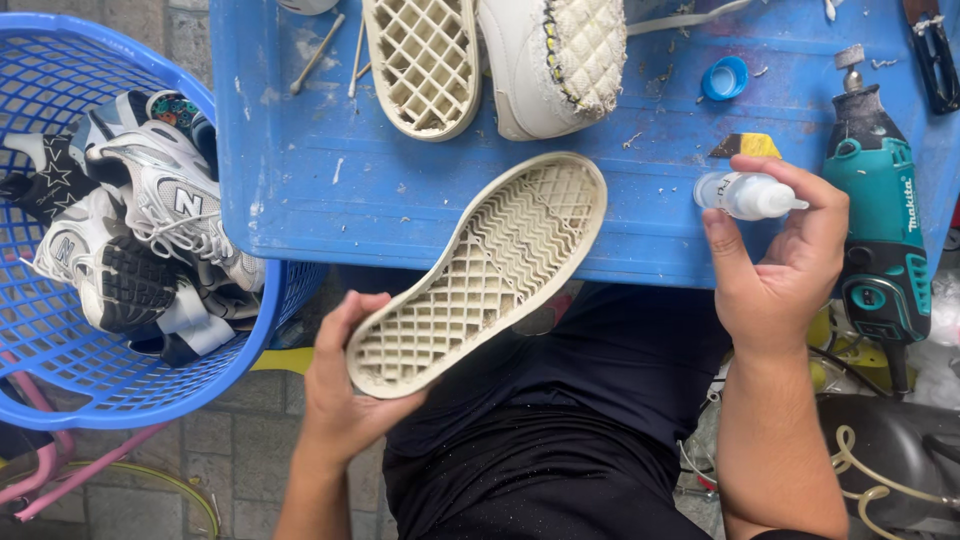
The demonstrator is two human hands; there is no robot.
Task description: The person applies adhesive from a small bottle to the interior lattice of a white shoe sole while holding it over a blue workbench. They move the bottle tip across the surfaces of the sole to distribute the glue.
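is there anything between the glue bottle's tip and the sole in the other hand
Nothing visible. The right hand holds the small white bottle to the right of the sole, which the left hand holds; only bare blue table shows between them.

You sit at a scuffed blue work table (330, 190), lit by even daylight. Left of the table stands a blue plastic basket (60, 360) on a floor of grey paving bricks (240, 450). Below the basket, pink and yellow tubing (70, 485) lies on the bricks. Right of the table, pale cables (860, 480) coil.
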